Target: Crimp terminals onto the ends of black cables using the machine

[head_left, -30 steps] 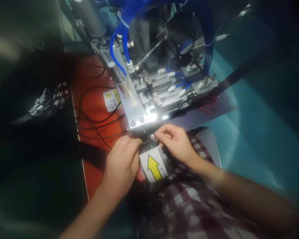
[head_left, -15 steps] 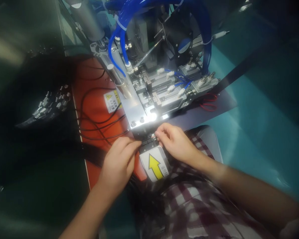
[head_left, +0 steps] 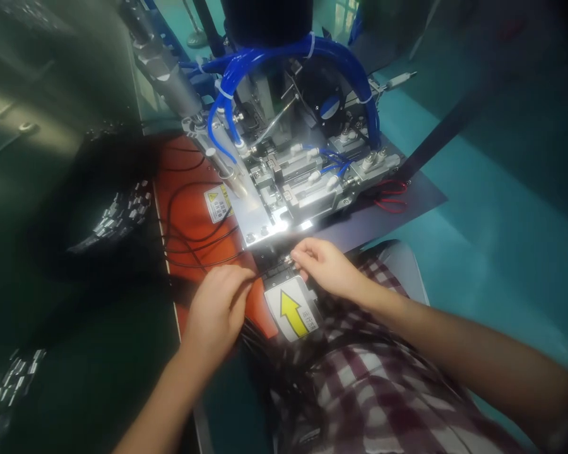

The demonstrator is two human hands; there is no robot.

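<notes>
My right hand (head_left: 324, 265) pinches something small at the dark slotted block (head_left: 280, 266) in front of the machine. What lies between its fingertips is too small to name. Left of the block, my left hand (head_left: 220, 302) is closed, thumb and fingers together around what looks like a black cable; its grip is partly hidden. Just below the block is a white plate (head_left: 291, 309) with a yellow arrow. Behind my hands stands the metal machine (head_left: 253, 211), with a bright light at its front edge.
Blue air tubes (head_left: 246, 60) arch over the machine. Black cables (head_left: 203, 238) cross the orange surface (head_left: 189, 208), near a warning label (head_left: 218, 203). Small shiny pieces (head_left: 123, 211) lie on a dark area at left, with more (head_left: 16, 378) lower down. Red wires (head_left: 392, 197) lie at right.
My left hand has moved left, away from the slotted block. My right hand stays at the block, still pinched. The camera view has shifted, showing more behind the machine.
</notes>
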